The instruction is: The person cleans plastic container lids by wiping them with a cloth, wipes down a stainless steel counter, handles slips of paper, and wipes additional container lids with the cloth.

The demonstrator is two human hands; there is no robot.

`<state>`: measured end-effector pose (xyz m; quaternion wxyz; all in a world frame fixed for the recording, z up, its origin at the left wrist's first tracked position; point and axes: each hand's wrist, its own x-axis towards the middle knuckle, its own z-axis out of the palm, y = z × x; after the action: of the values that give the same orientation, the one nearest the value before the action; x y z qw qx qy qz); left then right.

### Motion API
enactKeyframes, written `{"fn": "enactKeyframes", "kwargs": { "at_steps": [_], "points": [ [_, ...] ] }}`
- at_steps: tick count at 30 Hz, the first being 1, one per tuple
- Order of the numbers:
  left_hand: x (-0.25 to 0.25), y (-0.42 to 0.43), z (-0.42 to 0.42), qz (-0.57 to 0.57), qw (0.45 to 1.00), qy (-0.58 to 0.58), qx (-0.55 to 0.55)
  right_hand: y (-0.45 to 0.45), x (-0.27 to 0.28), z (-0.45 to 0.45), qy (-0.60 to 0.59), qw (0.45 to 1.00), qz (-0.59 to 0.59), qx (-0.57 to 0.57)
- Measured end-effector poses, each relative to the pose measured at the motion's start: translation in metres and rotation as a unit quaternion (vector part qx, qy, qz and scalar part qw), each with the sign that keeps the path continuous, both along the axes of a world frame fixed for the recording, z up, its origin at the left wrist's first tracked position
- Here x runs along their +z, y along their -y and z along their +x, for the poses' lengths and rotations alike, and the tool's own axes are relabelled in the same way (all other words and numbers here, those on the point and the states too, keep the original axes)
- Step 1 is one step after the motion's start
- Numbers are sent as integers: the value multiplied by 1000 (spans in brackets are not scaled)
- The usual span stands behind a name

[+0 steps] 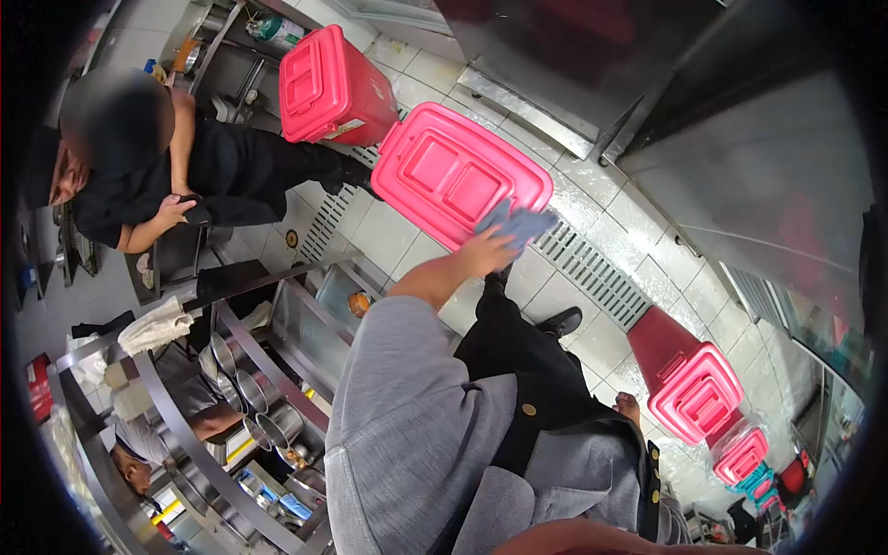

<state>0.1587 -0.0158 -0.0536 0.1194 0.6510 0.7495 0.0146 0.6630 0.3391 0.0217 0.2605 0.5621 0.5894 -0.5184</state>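
My left hand (490, 252) is closed on a grey-blue cloth (516, 225), pressing it against the near right edge of a pink lid. That lid (435, 171) has two recessed panels and a raised rim, and it tops a large pink bin whose body is mostly hidden beneath it. The cloth is bunched, with one corner sticking out past the lid's edge. Down beside my dark apron, only a small part of my right hand (629, 404) shows, away from the bins; its fingers are too small to read.
Another lidded pink bin (338, 88) stands next to this one. More pink bins (696, 393) stand at right. A co-worker in black (222, 171) is at left. A metal rack (222, 370) holds pots, with another person behind it. The tiled floor (647, 264) looks wet around a drain grate (592, 273).
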Motion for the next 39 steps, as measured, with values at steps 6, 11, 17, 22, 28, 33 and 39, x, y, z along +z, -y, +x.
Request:
{"fn": "enactKeyframes", "kwargs": {
  "at_steps": [6,11,17,22,28,33,39],
  "points": [
    [21,105,136,-430,786,276,348,-50,-6,64,-18,999,-20,24],
    [54,149,206,-244,701,311,593,-93,-36,86,-130,991,5,-1],
    [90,116,200,35,585,285,759,-102,-1,-27,-92,982,79,145],
    [65,114,128,69,439,428,787,-84,-11,-124,-135,990,-13,-34],
    [18,131,36,247,298,471,793,-21,-17,-261,-33,984,-39,172],
    [-2,118,-48,304,220,503,779,82,-44,-438,-102,947,-105,286],
    [-25,119,-73,132,393,448,792,136,-37,-547,-155,941,-251,163]
  ]
}}
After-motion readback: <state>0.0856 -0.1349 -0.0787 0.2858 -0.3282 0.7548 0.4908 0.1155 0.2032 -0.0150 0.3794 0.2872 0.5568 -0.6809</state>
